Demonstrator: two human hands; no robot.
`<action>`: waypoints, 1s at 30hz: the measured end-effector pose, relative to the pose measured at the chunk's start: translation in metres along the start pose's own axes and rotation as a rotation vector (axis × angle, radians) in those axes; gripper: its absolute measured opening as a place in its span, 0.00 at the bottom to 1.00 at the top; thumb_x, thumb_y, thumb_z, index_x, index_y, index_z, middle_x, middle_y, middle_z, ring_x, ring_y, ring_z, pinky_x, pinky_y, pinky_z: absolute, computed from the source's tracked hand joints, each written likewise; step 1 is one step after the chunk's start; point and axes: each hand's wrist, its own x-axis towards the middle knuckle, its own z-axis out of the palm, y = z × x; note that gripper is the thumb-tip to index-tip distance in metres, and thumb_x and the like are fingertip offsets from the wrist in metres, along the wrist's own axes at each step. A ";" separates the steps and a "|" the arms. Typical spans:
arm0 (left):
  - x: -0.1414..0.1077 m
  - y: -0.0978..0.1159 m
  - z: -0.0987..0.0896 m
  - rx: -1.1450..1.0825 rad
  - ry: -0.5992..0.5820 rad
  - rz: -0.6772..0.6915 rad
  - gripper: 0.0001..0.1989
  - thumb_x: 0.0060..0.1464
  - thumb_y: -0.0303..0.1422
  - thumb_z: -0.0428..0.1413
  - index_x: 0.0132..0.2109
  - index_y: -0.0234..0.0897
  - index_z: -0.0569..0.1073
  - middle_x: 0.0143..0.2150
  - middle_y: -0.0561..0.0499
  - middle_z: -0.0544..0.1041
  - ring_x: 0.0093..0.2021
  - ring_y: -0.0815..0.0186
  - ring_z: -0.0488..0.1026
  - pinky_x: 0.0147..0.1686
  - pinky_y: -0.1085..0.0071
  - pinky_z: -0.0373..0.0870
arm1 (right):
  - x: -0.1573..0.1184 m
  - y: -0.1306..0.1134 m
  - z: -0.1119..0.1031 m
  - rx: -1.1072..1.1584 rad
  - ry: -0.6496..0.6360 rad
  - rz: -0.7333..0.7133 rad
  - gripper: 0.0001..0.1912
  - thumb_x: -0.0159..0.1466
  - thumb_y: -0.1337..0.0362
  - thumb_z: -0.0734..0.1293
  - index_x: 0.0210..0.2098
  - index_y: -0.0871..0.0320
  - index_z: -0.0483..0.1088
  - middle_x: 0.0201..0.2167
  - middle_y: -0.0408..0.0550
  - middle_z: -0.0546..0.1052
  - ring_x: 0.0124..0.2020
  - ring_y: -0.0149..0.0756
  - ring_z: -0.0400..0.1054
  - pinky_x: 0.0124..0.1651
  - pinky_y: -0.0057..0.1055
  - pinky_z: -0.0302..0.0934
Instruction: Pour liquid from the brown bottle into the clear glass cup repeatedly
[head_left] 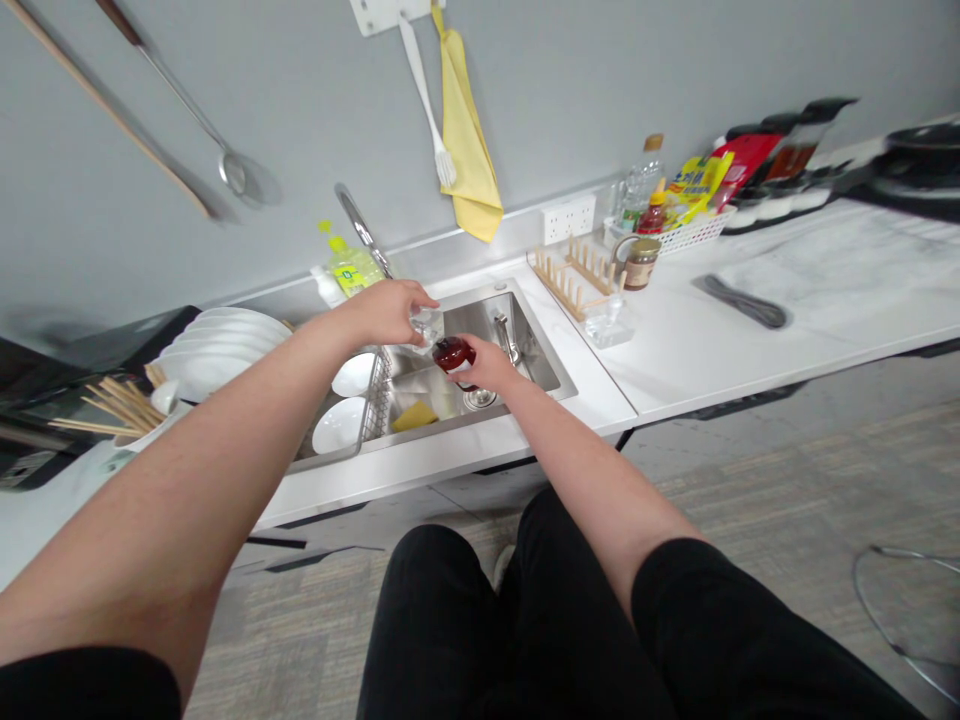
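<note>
Small bottle of dark red liquid (454, 354), glossy, tilted, white label or band at its lower end, held above the stainless steel sink (525, 325). Right hand (484, 366) is closed around the bottle's lower part, grasping it, with the bottle's upper end projecting from the hand toward the left. Left hand (384, 312) is curled around a clear glass vessel (427, 325), grasping it just beside the bottle's upper end; contact between them cannot be determined. Yellow sponge (415, 415) lies below in the basin

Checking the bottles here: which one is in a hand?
The dark red bottle in the right hand; the yellow-green bottle and clear plastic bottle stand untouched by the wall.
</note>
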 end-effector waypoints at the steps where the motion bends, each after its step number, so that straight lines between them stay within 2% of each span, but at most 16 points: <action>1: 0.000 0.001 -0.001 0.001 -0.004 -0.001 0.41 0.47 0.46 0.68 0.69 0.41 0.82 0.64 0.43 0.83 0.62 0.44 0.81 0.66 0.56 0.74 | 0.000 0.001 0.000 0.004 0.000 0.001 0.45 0.52 0.59 0.87 0.67 0.49 0.77 0.56 0.48 0.87 0.55 0.52 0.84 0.62 0.47 0.78; 19: 0.006 0.008 -0.008 0.065 -0.051 -0.029 0.42 0.48 0.48 0.69 0.70 0.42 0.82 0.64 0.43 0.83 0.60 0.45 0.82 0.63 0.58 0.75 | 0.000 -0.001 -0.001 -0.034 0.001 0.008 0.44 0.52 0.58 0.87 0.67 0.47 0.77 0.57 0.47 0.87 0.57 0.53 0.84 0.64 0.48 0.77; 30: 0.012 0.005 -0.009 0.078 -0.086 -0.035 0.43 0.47 0.48 0.69 0.70 0.43 0.81 0.64 0.43 0.83 0.60 0.45 0.81 0.63 0.58 0.75 | 0.000 0.000 0.001 -0.010 0.000 -0.008 0.44 0.52 0.59 0.87 0.67 0.48 0.77 0.57 0.48 0.87 0.56 0.52 0.84 0.63 0.48 0.77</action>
